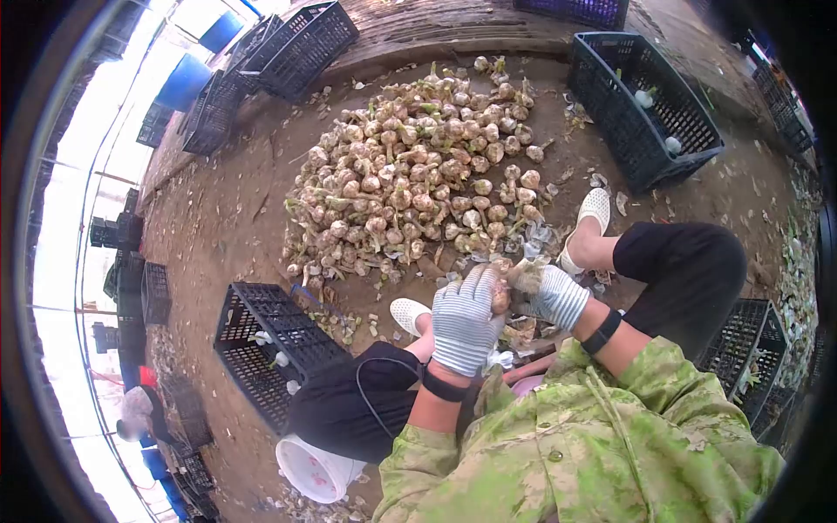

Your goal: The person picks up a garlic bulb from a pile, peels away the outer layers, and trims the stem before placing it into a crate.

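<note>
we are in a farm sorting yard, by the look of it: a bare dirt floor [218, 218] strewn with husks, a big heap of garlic [418, 166] dumped straight on it, black plastic crates [610, 122] set around, more stacked along the bright edge, blue barrels [185, 81], a white bucket [314, 471].

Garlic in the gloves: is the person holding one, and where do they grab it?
Yes. The left hand holds one garlic bulb around its round body, fingers wrapped over it. The right hand grips its other end; which end cannot be told.
</note>
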Action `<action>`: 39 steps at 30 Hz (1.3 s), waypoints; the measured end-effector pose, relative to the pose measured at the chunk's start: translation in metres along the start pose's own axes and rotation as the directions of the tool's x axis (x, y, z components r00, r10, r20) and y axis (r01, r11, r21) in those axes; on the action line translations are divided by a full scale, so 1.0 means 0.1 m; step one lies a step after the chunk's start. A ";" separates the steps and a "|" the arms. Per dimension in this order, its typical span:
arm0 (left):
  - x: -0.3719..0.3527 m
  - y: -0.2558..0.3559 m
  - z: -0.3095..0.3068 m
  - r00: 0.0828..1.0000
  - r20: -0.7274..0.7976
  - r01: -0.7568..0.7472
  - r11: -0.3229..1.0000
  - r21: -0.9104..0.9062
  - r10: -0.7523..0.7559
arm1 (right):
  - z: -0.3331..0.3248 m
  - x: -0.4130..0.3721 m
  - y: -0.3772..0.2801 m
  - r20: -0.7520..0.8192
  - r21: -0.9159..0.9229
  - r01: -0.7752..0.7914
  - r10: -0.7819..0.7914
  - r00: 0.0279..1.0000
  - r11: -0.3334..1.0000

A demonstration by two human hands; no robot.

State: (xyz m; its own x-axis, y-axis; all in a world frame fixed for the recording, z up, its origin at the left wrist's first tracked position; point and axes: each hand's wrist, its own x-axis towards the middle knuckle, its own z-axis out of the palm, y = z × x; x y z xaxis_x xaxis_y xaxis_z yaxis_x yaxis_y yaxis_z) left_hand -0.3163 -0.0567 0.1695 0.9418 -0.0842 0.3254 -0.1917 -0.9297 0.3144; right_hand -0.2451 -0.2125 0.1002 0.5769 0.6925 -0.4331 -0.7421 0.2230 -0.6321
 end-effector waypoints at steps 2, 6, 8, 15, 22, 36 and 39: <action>-0.03 0.00 -0.03 1.000 0.024 0.016 1.000 -0.023 -0.015 | 0.09 -0.07 -0.08 -0.095 -0.161 -0.130 0.116 0.989 0.978; -0.02 -0.03 -0.05 0.997 0.074 0.009 0.998 -0.056 -0.005 | 0.00 -0.03 0.00 -0.004 -0.269 -0.013 0.013 1.000 0.963; -0.01 -0.07 -0.07 0.999 0.053 -0.001 0.999 -0.055 0.004 | 0.02 -0.01 -0.04 0.025 -0.324 0.015 -0.007 1.000 0.946; -0.21 -0.15 -0.07 0.920 0.269 0.385 0.538 -0.750 -0.284 | 0.35 -0.27 -0.29 0.147 -0.556 0.065 0.021 0.989 0.828; -0.42 -0.08 0.30 0.677 0.659 0.171 -0.801 -0.573 -0.327 | -0.02 0.16 0.38 0.373 -0.656 0.570 -0.444 0.815 0.494; -0.22 0.04 0.62 0.605 0.461 0.347 -0.307 -0.886 -0.649 | 0.26 -0.39 -0.04 0.007 -0.126 0.059 -0.058 0.998 0.990; -0.10 0.14 0.36 0.610 0.536 0.254 -0.497 -0.830 -0.584 | 0.22 -0.31 0.01 0.016 0.287 0.086 -0.095 0.995 0.954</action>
State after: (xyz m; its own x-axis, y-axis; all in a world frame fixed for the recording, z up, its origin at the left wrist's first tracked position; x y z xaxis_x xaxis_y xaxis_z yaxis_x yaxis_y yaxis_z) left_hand -0.3187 -0.0818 0.1381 0.8342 0.2989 -0.4634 0.1058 0.7380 0.6665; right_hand -0.2716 -0.2188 0.1270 0.6389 0.6794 -0.3608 -0.7563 0.4689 -0.4562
